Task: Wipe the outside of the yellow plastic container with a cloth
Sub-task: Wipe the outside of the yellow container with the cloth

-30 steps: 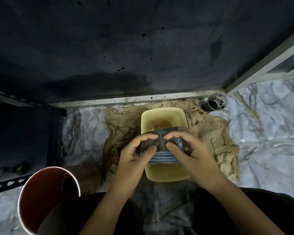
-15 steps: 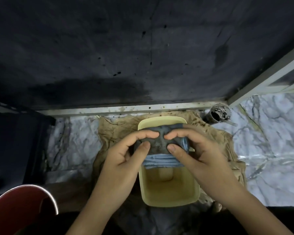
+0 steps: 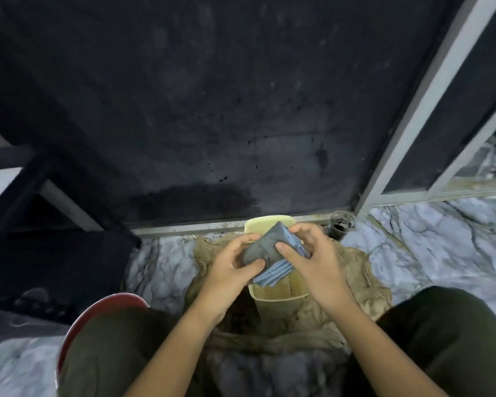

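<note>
Marble-patterned white floor (image 3: pixel 430 242) meets one dark wall panel (image 3: pixel 212 110) in the head view. One yellow plastic container (image 3: pixel 278 290) stands on one crumpled tan cloth (image 3: pixel 364 293) (stained). Two hands, the left hand (image 3: pixel 229 270) and right hand (image 3: pixel 312 259), both pinch one folded grey-blue cloth (image 3: pixel 265 249) above the container's opening. One small dark cup (image 3: pixel 341 224) stands nearby, one red bucket (image 3: pixel 106 308) at left.
</note>
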